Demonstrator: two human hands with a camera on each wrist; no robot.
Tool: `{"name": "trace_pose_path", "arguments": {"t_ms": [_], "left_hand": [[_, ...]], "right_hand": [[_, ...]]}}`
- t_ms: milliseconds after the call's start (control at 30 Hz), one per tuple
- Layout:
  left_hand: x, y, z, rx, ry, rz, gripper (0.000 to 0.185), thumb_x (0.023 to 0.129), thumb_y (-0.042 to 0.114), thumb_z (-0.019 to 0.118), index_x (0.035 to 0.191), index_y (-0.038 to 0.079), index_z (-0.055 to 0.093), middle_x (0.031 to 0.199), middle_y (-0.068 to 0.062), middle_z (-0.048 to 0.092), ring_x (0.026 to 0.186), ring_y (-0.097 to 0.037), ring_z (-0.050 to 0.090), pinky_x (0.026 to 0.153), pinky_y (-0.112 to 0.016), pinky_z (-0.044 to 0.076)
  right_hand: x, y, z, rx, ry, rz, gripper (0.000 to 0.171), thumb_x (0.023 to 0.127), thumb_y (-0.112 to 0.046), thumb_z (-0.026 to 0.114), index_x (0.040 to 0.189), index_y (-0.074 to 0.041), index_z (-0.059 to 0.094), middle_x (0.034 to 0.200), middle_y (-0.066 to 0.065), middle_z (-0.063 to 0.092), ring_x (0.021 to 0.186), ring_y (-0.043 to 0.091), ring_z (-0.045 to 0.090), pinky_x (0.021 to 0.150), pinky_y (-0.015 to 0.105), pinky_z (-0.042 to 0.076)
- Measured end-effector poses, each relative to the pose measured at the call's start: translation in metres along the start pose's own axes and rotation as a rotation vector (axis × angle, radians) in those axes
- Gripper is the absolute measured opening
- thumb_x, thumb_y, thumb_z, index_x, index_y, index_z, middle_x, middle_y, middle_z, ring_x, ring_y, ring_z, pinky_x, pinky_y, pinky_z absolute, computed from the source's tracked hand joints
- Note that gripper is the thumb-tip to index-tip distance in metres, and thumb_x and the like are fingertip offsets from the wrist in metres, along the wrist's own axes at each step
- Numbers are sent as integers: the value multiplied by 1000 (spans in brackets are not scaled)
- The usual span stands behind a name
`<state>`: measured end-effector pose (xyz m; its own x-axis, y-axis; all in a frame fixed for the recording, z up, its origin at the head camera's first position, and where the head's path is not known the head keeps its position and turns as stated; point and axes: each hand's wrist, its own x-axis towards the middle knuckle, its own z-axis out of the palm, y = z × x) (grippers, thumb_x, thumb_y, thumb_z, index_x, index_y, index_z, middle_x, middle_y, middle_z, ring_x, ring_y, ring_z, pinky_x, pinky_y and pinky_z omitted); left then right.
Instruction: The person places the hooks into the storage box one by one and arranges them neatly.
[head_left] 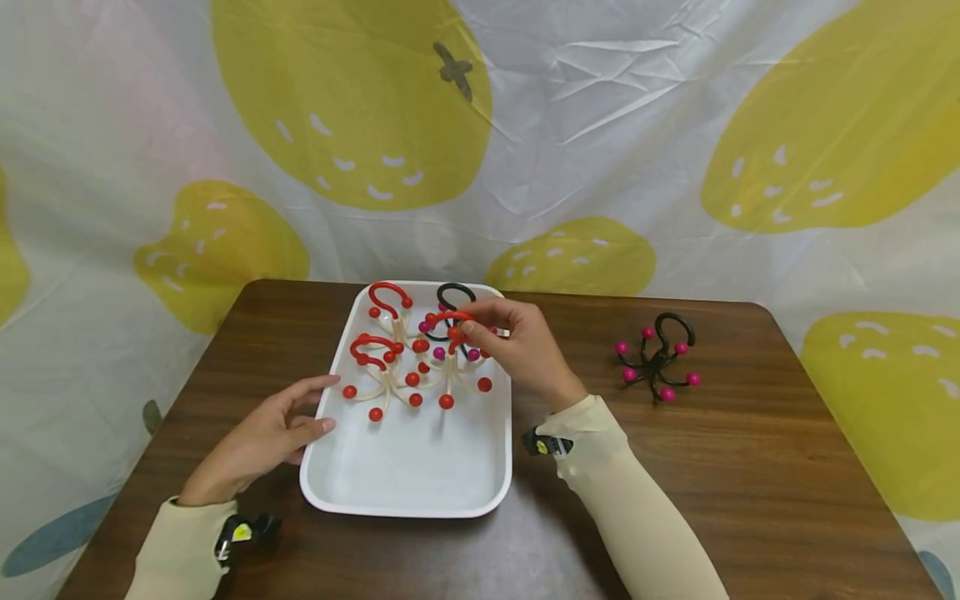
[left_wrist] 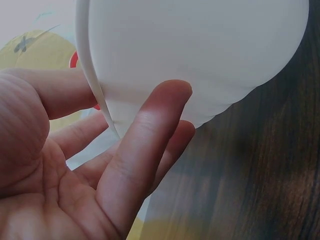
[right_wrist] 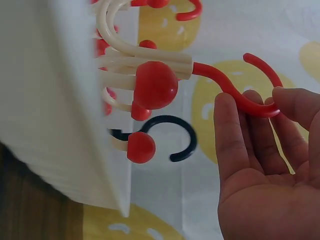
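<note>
My right hand [head_left: 525,346] pinches the red hook [right_wrist: 250,107] of a cream multi-armed hanging hook with red ball tips, upright over the right half of a white tray [head_left: 405,483]. Two similar cream-and-red hanging hooks stand in the tray's left half, one at the back [head_left: 397,329] and one nearer [head_left: 385,379]. Partly hidden behind the held one is a black hanging hook [head_left: 456,292] with magenta balls. My left hand [head_left: 262,429] grips the tray's left side, some digits over the rim and others against the outer wall [left_wrist: 200,60].
Another black hanging hook [head_left: 655,364] with magenta balls rests on the brown wooden table [head_left: 712,467], right of the tray. Behind the table's back edge hangs a pale cloth [head_left: 600,150] with large yellow fruit shapes.
</note>
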<state>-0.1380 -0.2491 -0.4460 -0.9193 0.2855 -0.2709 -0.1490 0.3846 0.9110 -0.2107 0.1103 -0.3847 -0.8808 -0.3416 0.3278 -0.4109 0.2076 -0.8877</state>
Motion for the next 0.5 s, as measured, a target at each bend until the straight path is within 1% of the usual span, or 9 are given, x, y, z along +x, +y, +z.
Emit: {"name": "trace_pose_path", "arguments": {"t_ms": [133, 200, 267, 400, 433, 500], "left_hand": [[0, 1, 0, 15, 7, -10, 72, 102, 15, 71, 164, 15, 36, 151, -29, 48, 113, -32, 71, 75, -46, 67], [0, 2, 0, 18, 7, -13, 71, 102, 15, 71, 164, 15, 36, 151, -29, 48, 113, -32, 71, 75, -46, 67], [0, 2, 1, 20, 7, -14, 71, 102, 14, 71, 164, 15, 36, 151, -29, 48, 113, -32, 71, 75, -46, 67], [-1, 3, 1, 18, 8, -12, 71, 102, 14, 71, 164, 15, 36, 151, -29, 48, 113, -32, 71, 75, -47, 67], [-1, 3, 1, 20, 10, -13, 71, 102, 14, 71, 164, 14, 36, 151, -29, 48, 113, -32, 71, 75, -46, 67], [-1, 3, 2, 23, 14, -26, 71, 102, 15, 72, 164, 16, 37, 152, -29, 48, 113, -32, 71, 76, -46, 67]], "right_hand": [[-1, 8, 0, -38, 6, 9, 22, 100, -15, 75, 117, -3, 78, 109, 13, 79, 88, 17, 69, 66, 26, 59], [-1, 12, 1, -51, 8, 22, 21, 100, -16, 75, 116, -3, 79, 108, 11, 79, 88, 18, 68, 65, 28, 59], [-2, 15, 1, -52, 6, 42, 20, 99, -15, 75, 116, -4, 79, 106, 10, 79, 89, 22, 70, 65, 32, 61], [-3, 20, 3, -40, -7, 77, 20, 99, -13, 74, 116, -4, 78, 103, 13, 78, 88, 32, 74, 64, 38, 63], [-4, 21, 3, -38, -9, 80, 19, 99, -13, 74, 116, -4, 78, 103, 13, 78, 89, 34, 75, 65, 38, 63], [-5, 23, 3, -44, -11, 78, 19, 99, -12, 74, 115, -4, 78, 104, 14, 79, 90, 34, 75, 65, 34, 62]]}}
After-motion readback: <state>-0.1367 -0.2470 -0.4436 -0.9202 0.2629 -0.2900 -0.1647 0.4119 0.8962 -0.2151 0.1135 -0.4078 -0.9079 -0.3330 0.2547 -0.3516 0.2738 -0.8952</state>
